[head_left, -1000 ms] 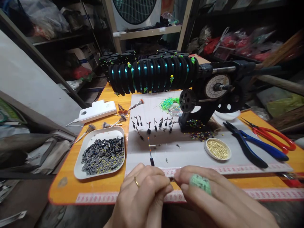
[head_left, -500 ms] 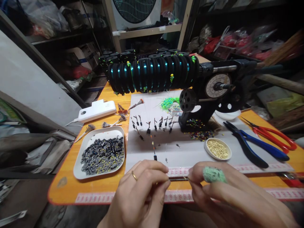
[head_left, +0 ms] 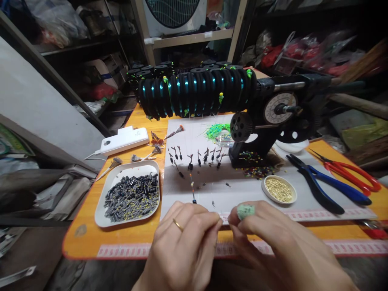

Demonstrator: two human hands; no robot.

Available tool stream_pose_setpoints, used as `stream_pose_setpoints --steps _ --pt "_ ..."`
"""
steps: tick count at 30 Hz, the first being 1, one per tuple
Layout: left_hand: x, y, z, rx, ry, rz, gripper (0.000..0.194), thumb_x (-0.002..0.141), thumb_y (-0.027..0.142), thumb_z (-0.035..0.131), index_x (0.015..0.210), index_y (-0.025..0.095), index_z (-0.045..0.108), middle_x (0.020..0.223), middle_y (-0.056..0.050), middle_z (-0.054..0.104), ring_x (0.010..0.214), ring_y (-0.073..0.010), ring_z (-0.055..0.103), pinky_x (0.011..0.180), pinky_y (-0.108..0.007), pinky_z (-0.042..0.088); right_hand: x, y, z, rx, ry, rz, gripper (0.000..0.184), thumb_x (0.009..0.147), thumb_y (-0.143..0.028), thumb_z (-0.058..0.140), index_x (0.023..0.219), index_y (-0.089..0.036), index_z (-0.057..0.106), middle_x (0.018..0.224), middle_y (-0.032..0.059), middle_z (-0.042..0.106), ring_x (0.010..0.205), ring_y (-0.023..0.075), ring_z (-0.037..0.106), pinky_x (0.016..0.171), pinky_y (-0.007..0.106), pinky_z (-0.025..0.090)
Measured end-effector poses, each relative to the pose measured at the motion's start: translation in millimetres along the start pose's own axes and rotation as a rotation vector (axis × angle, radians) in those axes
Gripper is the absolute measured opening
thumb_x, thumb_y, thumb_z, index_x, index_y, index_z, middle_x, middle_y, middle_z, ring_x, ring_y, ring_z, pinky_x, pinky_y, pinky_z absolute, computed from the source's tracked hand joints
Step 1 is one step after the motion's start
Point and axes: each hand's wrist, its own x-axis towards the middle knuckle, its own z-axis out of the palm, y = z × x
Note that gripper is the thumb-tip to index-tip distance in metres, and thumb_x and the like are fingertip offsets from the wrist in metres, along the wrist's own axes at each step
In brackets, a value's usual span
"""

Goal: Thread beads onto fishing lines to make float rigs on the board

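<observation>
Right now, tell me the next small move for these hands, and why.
Probably ease the right hand slightly toward the left hand: the left's thumb and forefinger look pinched together, and the right's fingertips face them across a narrow gap, near the front edge of the table. Whatever the fingertips may hold is too small or hidden to make out.

A white corded device lies on the orange table.
</observation>
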Motion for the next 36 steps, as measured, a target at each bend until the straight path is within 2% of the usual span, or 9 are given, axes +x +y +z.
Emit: stream_pose_setpoints --steps 7,13,18,20,22,24,29,33,36 --pt "1.2 -1.4 -1.1 -0.098 0.002 -0.023 0.019 0.09 -0.002 0.065 0.101 0.012 0.073 0.081 -0.008 0.076 0.071 -0.0176 0.069 0.065 -0.028 0.062 12.3 8.1 -12.4 0.04 -0.114 -0.166 0.025 0.085 -0.003 0.063 0.1 -0.023 0.059 0.078 0.0004 0.069 0.071 0.0177 0.069 0.067 0.028 0.061" --pt "1.2 -3.5 -0.8 -0.15 -0.013 -0.027 0.015 0.093 0.003 0.067 0.102 0.012 0.075 0.083 -0.008 0.078 0.073 -0.0173 0.07 0.066 -0.028 0.062 14.6 -2.0 -17.6 -0.151 -0.074 -0.259 0.019 0.103 -0.011 0.047 0.096 -0.022 0.061 0.097 0.0061 0.076 0.103 0.0237 0.073 0.096 0.033 0.058" --pt "8.2 -0.7 -5.4 -0.206 -0.012 -0.026 0.014 0.09 0.003 0.07 0.101 0.011 0.074 0.082 -0.009 0.078 0.073 -0.0181 0.072 0.067 -0.027 0.063 11.1 -5.9 -11.4 -0.114 0.112 -0.244 0.034 0.108 -0.017 0.036 0.079 -0.025 0.052 0.082 0.004 0.075 0.091 0.0229 0.074 0.081 0.034 0.061" --pt "11.4 2.7 -7.8 -0.247 -0.02 -0.071 0.015 0.087 -0.001 0.069 0.094 0.011 0.074 0.075 -0.008 0.077 0.066 -0.0159 0.07 0.06 -0.024 0.059 13.0 -4.6 -12.1 -0.063 0.161 -0.181 0.026 0.107 -0.017 0.041 0.088 -0.026 0.057 0.088 0.0048 0.076 0.089 0.0219 0.075 0.076 0.032 0.062" --pt "12.1 6.0 -9.1 -0.316 0.019 -0.169 0.017 0.083 -0.002 0.068 0.087 0.014 0.073 0.069 -0.004 0.073 0.058 -0.0133 0.066 0.052 -0.021 0.054 17.6 -3.5 -13.9 -0.016 0.154 -0.084 0.017 0.101 -0.013 0.052 0.109 -0.026 0.06 0.098 0.0062 0.075 0.09 0.0208 0.074 0.072 0.029 0.063" --pt "9.7 8.3 -8.5 -0.386 0.082 -0.3 0.018 0.084 0.001 0.068 0.086 0.018 0.072 0.067 0.0 0.07 0.056 -0.0126 0.064 0.051 -0.021 0.051 24.6 -5.0 -13.9 0.02 0.129 0.007 0.032 0.096 -0.009 0.06 0.123 -0.025 0.057 0.102 0.0075 0.073 0.09 0.0201 0.073 0.068 0.026 0.061" --pt "-0.5 8.8 -2.3 -0.475 0.133 -0.422 0.013 0.09 0.01 0.07 0.089 0.023 0.072 0.069 0.0 0.072 0.063 -0.0146 0.067 0.056 -0.023 0.053 41.3 -19.9 -6.0 0.178 0.082 0.098 0.024 0.096 -0.008 0.057 0.114 -0.023 0.058 0.093 0.0021 0.071 0.08 0.0134 0.072 0.067 0.022 0.057" --pt "-3.4 8.2 0.8 -0.5 0.204 -0.448 0.013 0.09 0.01 0.071 0.089 0.023 0.074 0.071 0.001 0.072 0.063 -0.0138 0.065 0.057 -0.024 0.051 44.7 -24.4 -4.2 0.099 0.12 0.063 0.024 0.093 -0.003 0.058 0.105 -0.023 0.055 0.083 -0.0006 0.07 0.072 0.0132 0.067 0.067 0.024 0.056" --pt "-1.4 6.6 -6.0 -0.482 0.141 -0.476 0.015 0.09 0.01 0.07 0.089 0.024 0.074 0.072 0.001 0.072 0.065 -0.0141 0.066 0.06 -0.024 0.053 41.3 -24.0 -3.4 -0.021 0.134 -0.042 0.019 0.094 -0.007 0.059 0.104 -0.023 0.059 0.08 0.0029 0.069 0.074 0.0181 0.068 0.065 0.027 0.057"
